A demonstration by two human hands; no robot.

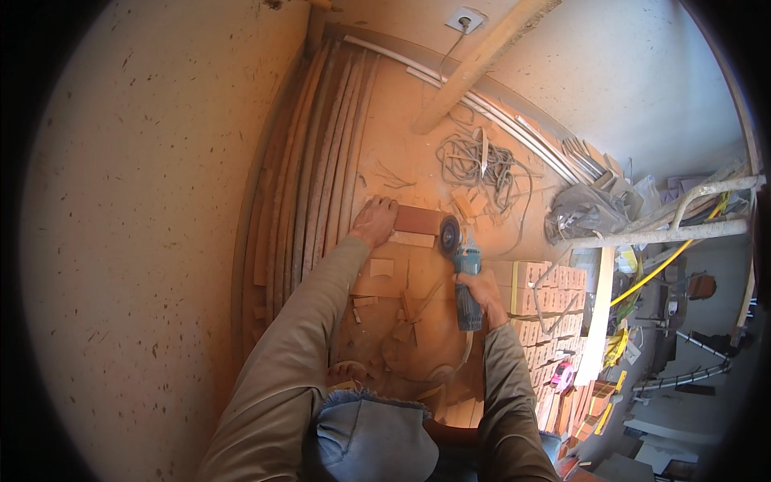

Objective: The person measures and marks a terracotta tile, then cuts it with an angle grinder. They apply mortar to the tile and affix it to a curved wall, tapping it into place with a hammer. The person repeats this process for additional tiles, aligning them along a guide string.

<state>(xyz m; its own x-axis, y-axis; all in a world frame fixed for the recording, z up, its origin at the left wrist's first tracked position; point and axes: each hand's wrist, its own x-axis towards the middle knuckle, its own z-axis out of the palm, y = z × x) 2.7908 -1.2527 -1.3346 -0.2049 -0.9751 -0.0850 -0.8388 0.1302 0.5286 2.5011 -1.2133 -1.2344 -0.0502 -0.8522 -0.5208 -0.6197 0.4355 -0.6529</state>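
My right hand [482,291] is closed around the body of a teal and black angle grinder [468,309]. Its round dark disc [450,233] stands at the right end of a flat reddish-brown brick tile [418,220]; whether it touches the tile I cannot tell. At the tile's other end, my left hand [376,222] presses down and grips it, fingers bent over the edge. A paler piece [414,239] lies just below the tile, on the near side. Cut offcuts [381,267] are scattered on the dusty floor close to my left forearm.
Long boards [321,153] line the left wall. A tangled cord [482,165] lies on the far floor, near a slanted wooden pole [474,72]. Stacked perforated bricks [550,289] stand to the right, below a metal pipe frame [666,234]. A plug sits in a wall socket [465,21].
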